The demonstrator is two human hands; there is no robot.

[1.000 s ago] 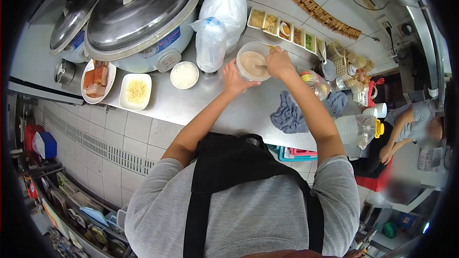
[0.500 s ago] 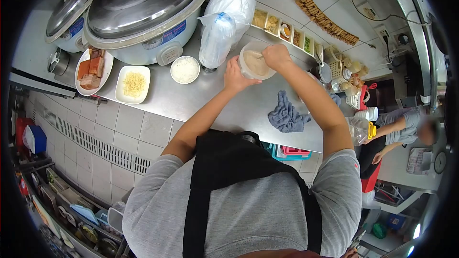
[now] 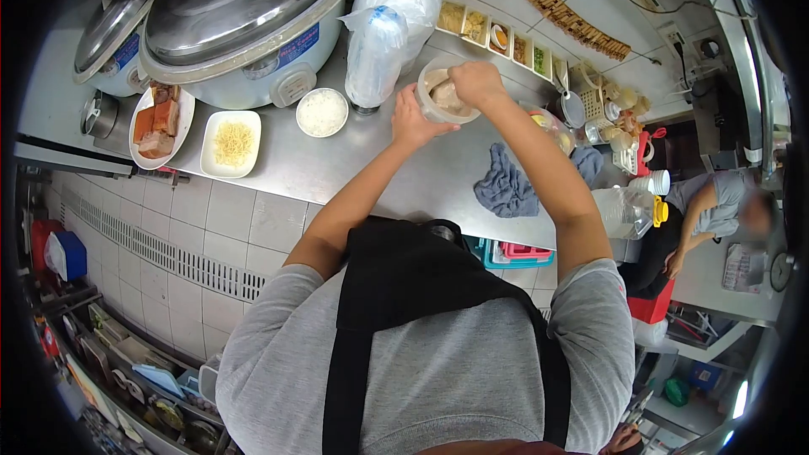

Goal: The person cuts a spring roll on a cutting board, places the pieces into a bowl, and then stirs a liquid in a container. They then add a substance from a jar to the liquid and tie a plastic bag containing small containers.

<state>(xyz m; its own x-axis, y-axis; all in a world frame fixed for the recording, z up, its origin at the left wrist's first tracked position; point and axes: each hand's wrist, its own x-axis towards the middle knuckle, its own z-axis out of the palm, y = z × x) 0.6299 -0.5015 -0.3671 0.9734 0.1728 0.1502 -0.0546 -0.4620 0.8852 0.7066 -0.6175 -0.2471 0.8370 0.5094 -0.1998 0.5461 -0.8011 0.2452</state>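
My left hand (image 3: 412, 121) grips the side of a translucent plastic tub (image 3: 428, 109), tilting it slightly over the steel counter. A pale brown, thick mixture (image 3: 448, 103) lies inside the tub. My right hand (image 3: 477, 84) is closed at the tub's far right rim around what looks like a spoon, its handle mostly hidden by the fingers. Left of the tub stands a bottle-like object wrapped in clear plastic bags (image 3: 375, 55). A bowl of white rice (image 3: 322, 112) sits farther left.
A square dish of pale shreds (image 3: 231, 145), a plate of braised meat (image 3: 157, 128) and large rice cookers (image 3: 244, 67) occupy the left. Topping containers (image 3: 497, 37) line the wall. A grey cloth (image 3: 507, 185) and a clear jug (image 3: 619, 212) lie right. Another person (image 3: 712, 211) sits farther right.
The right hand and the spoon have shifted within the tub, and the mixture's surface looks different. Both hands still hold on. The view has moved slightly.
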